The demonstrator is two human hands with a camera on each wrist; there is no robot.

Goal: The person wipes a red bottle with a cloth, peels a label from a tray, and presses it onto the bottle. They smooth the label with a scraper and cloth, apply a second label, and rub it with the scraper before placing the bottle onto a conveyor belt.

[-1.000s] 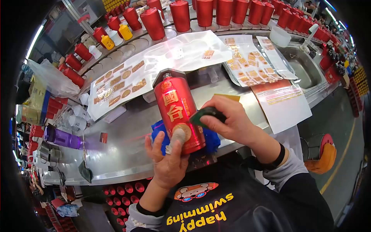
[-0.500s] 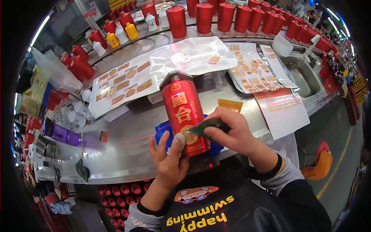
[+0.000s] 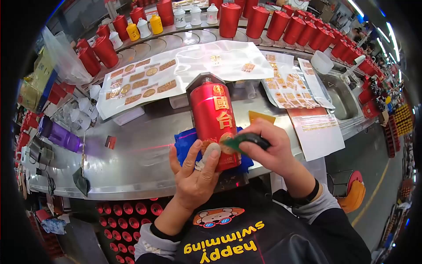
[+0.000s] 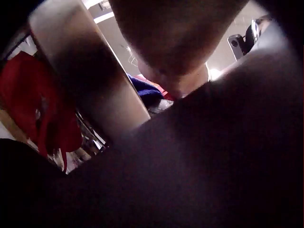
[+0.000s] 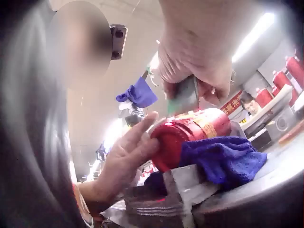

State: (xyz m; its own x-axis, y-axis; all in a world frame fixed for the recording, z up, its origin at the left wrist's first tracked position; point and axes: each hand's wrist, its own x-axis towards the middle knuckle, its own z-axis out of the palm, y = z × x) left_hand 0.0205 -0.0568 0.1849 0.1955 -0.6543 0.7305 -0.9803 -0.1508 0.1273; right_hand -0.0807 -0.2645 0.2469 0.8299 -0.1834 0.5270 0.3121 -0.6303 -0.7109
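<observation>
A red bottle [image 3: 205, 108] with raised gold characters lies tilted on a blue cloth [image 3: 183, 143], its neck at a dark angular holder [image 3: 195, 78]. My right hand [image 3: 273, 143] grips a green scraper [image 3: 235, 141] with a dark upper edge. The scraper's front edge overlaps the round gold emblem [image 3: 225, 144] low on the bottle. My left hand [image 3: 195, 178] rests against the bottle's lower left side, fingers spread and mostly straight, one finger wearing a whitish cover. In the right wrist view, the left thumb lies at the bottle's base [image 5: 167, 147].
Gold sticker sheets [image 3: 145, 83] lie behind the bottle, with a sticker tray [image 3: 285, 81] to their right. A yellow card [image 3: 262, 117] and a white sheet [image 3: 318, 138] are right of the bottle. Red bottles [image 3: 230, 20] line the conveyor; a purple bottle [image 3: 59, 135] stands left, a sink [image 3: 336, 94] right.
The red bottle has turned about its length, its gold characters shifting to the right. The scraper has moved onto the round emblem. White bottles on the conveyor have come into view.
</observation>
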